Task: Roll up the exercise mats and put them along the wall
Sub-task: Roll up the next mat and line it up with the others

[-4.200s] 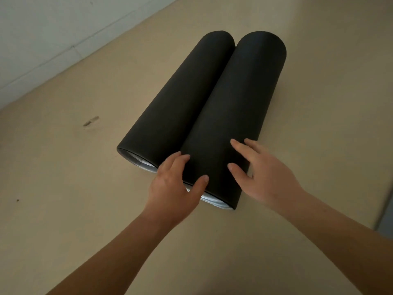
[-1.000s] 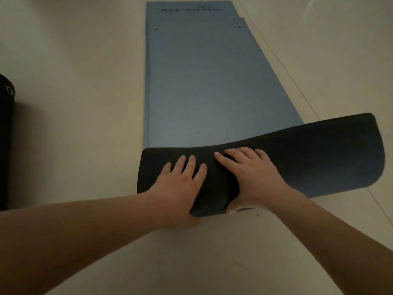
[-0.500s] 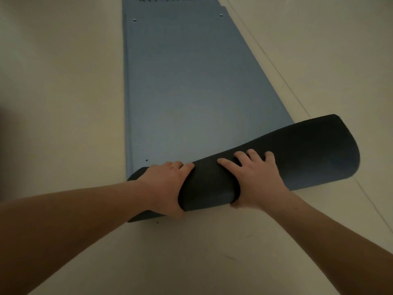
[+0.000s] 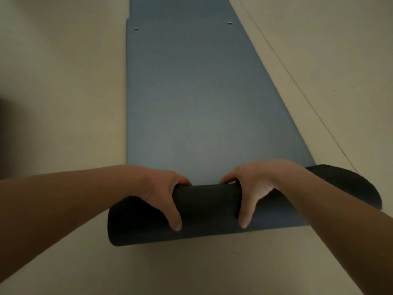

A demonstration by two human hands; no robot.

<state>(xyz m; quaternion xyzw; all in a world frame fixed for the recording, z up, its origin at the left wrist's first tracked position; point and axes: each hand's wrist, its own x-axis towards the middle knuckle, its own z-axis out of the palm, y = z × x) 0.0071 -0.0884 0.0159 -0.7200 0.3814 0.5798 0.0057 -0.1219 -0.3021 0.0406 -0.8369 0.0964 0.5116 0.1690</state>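
Note:
A blue exercise mat [image 4: 191, 99] lies flat on the floor, stretching away from me. Its near end is curled over into a short roll [image 4: 207, 206] that shows the mat's black underside. My left hand [image 4: 163, 192] grips the roll left of centre, thumb toward me and fingers hidden over the far side. My right hand [image 4: 253, 188] holds it the same way right of centre. The roll's right end [image 4: 350, 186] flares looser and wider than the left end. A second mat edge shows under the far end of the blue one.
Beige floor [image 4: 63, 103] surrounds the mat on both sides. A floor seam [image 4: 297, 81] runs diagonally along the mat's right side. A dark blurred shape [image 4: 3, 135] sits at the left edge of view.
Earlier I was at two rolled black mats by a wall. In the last second both hands went from pressing flat on the lifted flap to gripping around it, and the curl became a tighter roll.

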